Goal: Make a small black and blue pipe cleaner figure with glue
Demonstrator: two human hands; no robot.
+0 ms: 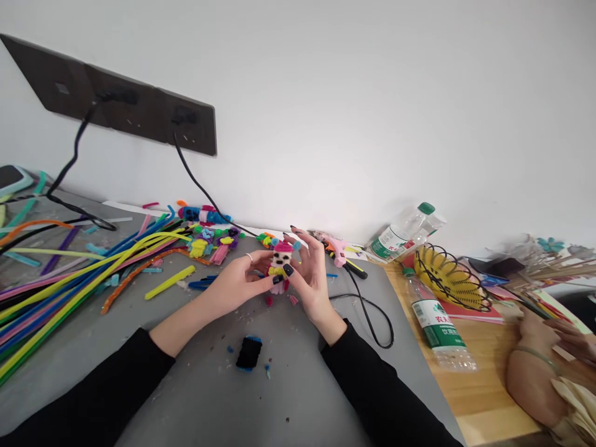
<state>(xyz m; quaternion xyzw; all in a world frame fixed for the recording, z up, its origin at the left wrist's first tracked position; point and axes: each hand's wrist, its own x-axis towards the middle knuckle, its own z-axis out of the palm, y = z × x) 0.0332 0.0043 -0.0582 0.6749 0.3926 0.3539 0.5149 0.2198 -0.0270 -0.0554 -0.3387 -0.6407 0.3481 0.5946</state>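
Both my hands meet over the grey mat and grip a small pipe-cleaner figure with a white face, pink top and yellow body. My left hand pinches it from the left, a ring on one finger. My right hand holds it from the right, thumb on the front, the other fingers partly spread behind it. A small black coil of pipe cleaner lies on the mat just in front of my wrists. Small coloured scraps are scattered around it.
Long coloured pipe cleaners fan across the left of the mat. Small finished pieces and a pink glue gun lie by the wall, its black cable looping right. Plastic bottles, a wire basket and another person's hands occupy the wooden table at right.
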